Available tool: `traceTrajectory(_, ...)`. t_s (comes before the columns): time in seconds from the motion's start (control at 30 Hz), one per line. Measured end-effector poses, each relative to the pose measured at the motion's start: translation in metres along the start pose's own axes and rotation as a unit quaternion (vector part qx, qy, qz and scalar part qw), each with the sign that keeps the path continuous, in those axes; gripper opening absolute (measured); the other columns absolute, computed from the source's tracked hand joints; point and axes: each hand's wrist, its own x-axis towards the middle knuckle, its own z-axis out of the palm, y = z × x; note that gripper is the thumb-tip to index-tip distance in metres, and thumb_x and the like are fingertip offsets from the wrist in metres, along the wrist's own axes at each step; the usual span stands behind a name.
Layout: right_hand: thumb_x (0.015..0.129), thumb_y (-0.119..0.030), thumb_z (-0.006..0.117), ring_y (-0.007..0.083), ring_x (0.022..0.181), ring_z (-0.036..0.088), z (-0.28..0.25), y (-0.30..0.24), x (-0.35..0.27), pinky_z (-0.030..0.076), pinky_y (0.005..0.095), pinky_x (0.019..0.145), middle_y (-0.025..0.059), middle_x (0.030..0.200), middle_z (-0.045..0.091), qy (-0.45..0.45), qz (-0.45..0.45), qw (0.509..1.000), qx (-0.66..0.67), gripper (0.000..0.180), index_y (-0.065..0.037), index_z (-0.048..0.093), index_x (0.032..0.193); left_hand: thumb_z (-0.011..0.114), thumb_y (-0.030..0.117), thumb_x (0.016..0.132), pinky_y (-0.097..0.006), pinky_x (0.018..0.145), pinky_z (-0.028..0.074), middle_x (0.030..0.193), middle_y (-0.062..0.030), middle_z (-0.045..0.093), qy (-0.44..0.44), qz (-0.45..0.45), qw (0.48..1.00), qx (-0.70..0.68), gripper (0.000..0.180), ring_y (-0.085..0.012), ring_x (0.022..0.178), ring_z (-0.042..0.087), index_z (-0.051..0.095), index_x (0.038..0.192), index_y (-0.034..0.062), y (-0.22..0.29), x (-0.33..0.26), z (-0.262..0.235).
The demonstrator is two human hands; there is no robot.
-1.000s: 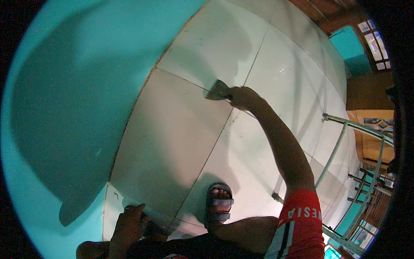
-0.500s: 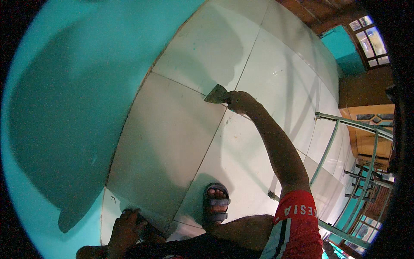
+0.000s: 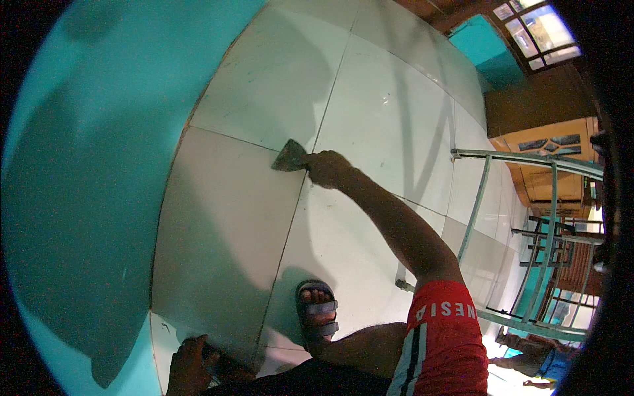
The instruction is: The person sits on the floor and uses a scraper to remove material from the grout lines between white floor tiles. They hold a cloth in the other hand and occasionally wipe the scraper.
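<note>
My right hand (image 3: 330, 169) is closed round the handle of a scraper (image 3: 289, 157) with a flat, flared, dull-grey blade. The blade points left and lies at the pale floor tiles (image 3: 231, 191), near where the dark joint lines cross. I cannot tell whether its edge touches the tile. At the lower left, my left hand (image 3: 190, 366) is low beside my leg, its fingers curled. Whatever those fingers hold, if anything, is hidden. Between my arms, my foot in a dark strapped sandal (image 3: 317, 310) stands on the tiles.
A turquoise wall (image 3: 86, 198) rises along the left side of the floor. To the right stands a metal frame (image 3: 470, 221) with bars. Beyond it are a wooden door (image 3: 551, 155), a window (image 3: 538, 36) and, at the lower right, a person in blue (image 3: 558, 363).
The view has swung rightward, so the floor and wall appear further left. The scraper stays near the same joint crossing in my right hand. More of the person at the lower right shows.
</note>
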Motion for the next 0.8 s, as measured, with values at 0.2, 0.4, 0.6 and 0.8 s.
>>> traceTrajectory(0.2,0.094,-0.027,0.056,0.0354,0.084,0.069,0.037,-0.02,-0.035,0.055,0.0519,0.073,0.0169,0.088,0.07,-0.087,-0.022,0.996,-0.02,0.041,-0.011,0.05,0.131,0.064,0.024,0.091,-0.047,0.089,0.049,0.117,-0.0254,0.061,0.088,0.122,0.988,-0.013,0.051,-0.0413,0.104,0.06,0.051,0.135,0.0032,0.013,-0.008,-0.007)
traceTrajectory(0.4,0.098,-0.043,0.049,0.0387,0.073,0.068,0.082,-0.021,-0.168,0.054,0.053,0.068,0.0181,0.079,0.068,-0.112,0.052,0.991,0.043,0.04,-0.009,0.056,0.118,0.06,0.026,0.093,-0.049,0.092,0.048,0.118,-0.0275,0.059,0.08,0.128,0.988,0.031,0.047,-0.0439,0.108,0.058,0.051,0.133,0.0026,0.024,-0.018,-0.016)
traceTrajectory(0.6,0.1,-0.027,0.049,0.0388,0.07,0.067,0.103,-0.044,-0.178,0.054,0.0511,0.062,0.0183,0.078,0.067,-0.086,0.101,0.986,0.103,0.051,-0.021,0.032,0.148,0.053,0.037,0.097,-0.05,0.103,0.041,0.129,-0.0277,0.056,0.071,0.097,0.993,-0.018,0.051,-0.044,0.121,0.052,0.052,0.134,0.0016,0.015,-0.01,-0.015)
traceTrajectory(0.8,0.101,-0.025,0.044,0.0388,0.069,0.067,0.106,-0.068,-0.118,0.053,0.053,0.061,0.021,0.077,0.068,0.028,0.12,0.981,0.151,0.052,-0.018,0.027,0.15,0.062,0.032,0.093,-0.045,0.099,0.045,0.121,-0.0215,0.061,0.072,0.054,0.995,0.047,0.048,-0.0387,0.113,0.058,0.055,0.129,0.0013,-0.003,0.0,0.002)
